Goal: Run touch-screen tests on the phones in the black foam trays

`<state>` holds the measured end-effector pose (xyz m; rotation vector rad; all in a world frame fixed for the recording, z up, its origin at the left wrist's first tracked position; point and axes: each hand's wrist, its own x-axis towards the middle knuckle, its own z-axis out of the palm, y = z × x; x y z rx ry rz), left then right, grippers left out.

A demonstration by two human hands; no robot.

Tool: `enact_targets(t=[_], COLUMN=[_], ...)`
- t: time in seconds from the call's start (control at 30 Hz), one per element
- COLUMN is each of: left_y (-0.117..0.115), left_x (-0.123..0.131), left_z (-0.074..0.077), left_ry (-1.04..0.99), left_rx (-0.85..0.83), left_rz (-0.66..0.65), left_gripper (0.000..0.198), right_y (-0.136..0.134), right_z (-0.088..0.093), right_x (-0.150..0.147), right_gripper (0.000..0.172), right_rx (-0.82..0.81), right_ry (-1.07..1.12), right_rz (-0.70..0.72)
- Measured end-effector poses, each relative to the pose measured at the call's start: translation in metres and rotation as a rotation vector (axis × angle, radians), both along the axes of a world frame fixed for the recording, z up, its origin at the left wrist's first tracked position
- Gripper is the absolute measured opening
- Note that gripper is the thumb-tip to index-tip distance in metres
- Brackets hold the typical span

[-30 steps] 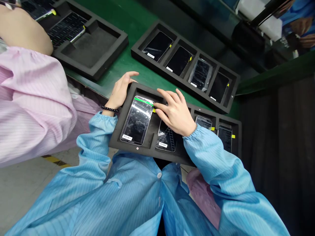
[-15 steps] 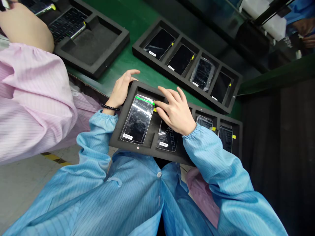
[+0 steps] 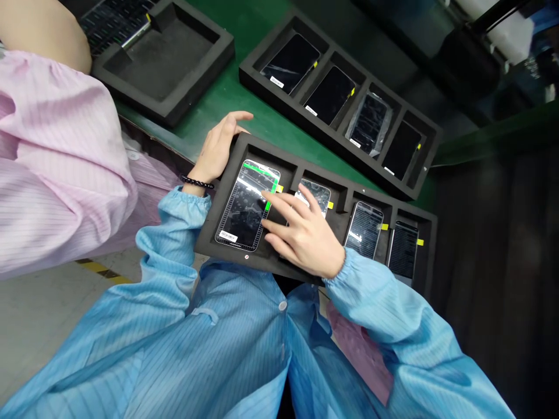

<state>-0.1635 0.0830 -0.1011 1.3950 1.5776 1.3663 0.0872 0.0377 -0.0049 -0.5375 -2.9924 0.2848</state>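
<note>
A black foam tray [image 3: 264, 265] tilts toward me in front of the green table edge, with a phone in each compartment. In its leftmost compartment lies a phone [image 3: 244, 215] with a lit screen, a border grid and a green strip along the top and upper right side. My right hand [image 3: 305, 235] is open over it, index fingertip at the screen's right edge, fingers spread. It partly hides the second phone [image 3: 321, 195]. Around the tray's far left corner curls my left hand [image 3: 216, 148], holding the tray; some of its fingers are hidden behind the edge.
On the green table [image 3: 266, 125] stands another black foam tray [image 3: 323, 125] with several dark-screened phones. Further left is a third tray [image 3: 174, 64], with a co-worker's pink sleeve [image 3: 65, 157] and arm beside it. Dark equipment borders the table's far side.
My right hand has moved down along the phone's right edge. The green strip now extends down that side. The view has shifted slightly; my left hand stays at the tray corner.
</note>
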Motion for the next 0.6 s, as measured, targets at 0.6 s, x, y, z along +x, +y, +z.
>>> enact_targets(t=[0.6], left_y=[0.003], left_x=[-0.001], left_z=[-0.007], left_ry=[-0.005], left_rx=[0.051], left_rz=[-0.006], left_gripper=[0.074], right_y=[0.039], right_z=[-0.006], right_x=[-0.046], right_gripper=[0.038], right_rx=[-0.005], right_ry=[0.005], right_rz=[-0.182])
